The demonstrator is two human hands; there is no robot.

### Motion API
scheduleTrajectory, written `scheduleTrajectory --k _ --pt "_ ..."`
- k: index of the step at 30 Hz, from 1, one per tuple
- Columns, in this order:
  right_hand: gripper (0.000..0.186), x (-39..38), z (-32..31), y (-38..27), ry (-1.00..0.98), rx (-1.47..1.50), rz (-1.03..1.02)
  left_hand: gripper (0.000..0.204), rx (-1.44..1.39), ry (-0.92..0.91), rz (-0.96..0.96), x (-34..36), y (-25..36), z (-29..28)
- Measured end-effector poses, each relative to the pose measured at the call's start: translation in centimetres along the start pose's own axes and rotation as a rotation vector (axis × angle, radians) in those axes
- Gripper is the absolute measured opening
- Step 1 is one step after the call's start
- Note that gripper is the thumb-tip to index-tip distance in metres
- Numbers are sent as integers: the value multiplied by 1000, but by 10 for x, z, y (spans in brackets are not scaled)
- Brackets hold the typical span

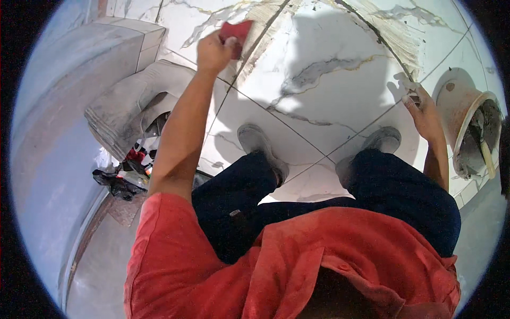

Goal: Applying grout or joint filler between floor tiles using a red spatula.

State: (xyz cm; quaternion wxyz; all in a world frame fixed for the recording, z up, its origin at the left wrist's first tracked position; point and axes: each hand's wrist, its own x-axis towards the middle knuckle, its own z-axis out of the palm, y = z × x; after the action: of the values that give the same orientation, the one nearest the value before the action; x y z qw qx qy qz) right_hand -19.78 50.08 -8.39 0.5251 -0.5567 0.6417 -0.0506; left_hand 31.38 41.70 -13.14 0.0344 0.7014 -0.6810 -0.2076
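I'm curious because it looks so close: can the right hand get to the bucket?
Probably yes: the right hand is just left of the bucket, with nothing visible between them. Whether it already holds something is hard to tell.

On the left, 1 dusty grey sack (118, 109) lies near a pale wall (53, 165); by its open end, small red items (137, 154) sit beside 1 crumpled black plastic bag (121, 186).

I see the person's left arm (181, 125) stretched out in front, the left hand (215, 50) closed in a grip. The right arm (436, 157) reaches forward too, the right hand's (422, 110) fingers bent. Both legs (234, 178) are spread apart.
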Motion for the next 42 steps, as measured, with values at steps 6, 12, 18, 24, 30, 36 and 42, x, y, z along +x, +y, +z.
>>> scheduleTrajectory --k 6,12,18,24,30,36,42 --pt "46 5 -16 -16 -17 -108 -72 28 -368 61 -81 1 6 -24" --pt "37 31 -10 -96 -157 -381 -298 31 -1047 -84 -458 -60 71 -17" --pt "51 70 71 -166 -201 -599 -930 39 -1523 329 -774 -100 207 44" --pt "46 97 121 -170 -135 -569 -1178 41 -1861 663 -1062 -98 233 39" --pt "42 132 120 -164 -190 -655 -1357 47 -1973 747 -962 -92 238 46" --pt "41 152 107 -170 -240 -714 -1409 46 -2077 664 -896 -89 238 51" --pt "47 195 105 -179 -232 -756 -1494 51 -1755 629 -673 -89 219 70"
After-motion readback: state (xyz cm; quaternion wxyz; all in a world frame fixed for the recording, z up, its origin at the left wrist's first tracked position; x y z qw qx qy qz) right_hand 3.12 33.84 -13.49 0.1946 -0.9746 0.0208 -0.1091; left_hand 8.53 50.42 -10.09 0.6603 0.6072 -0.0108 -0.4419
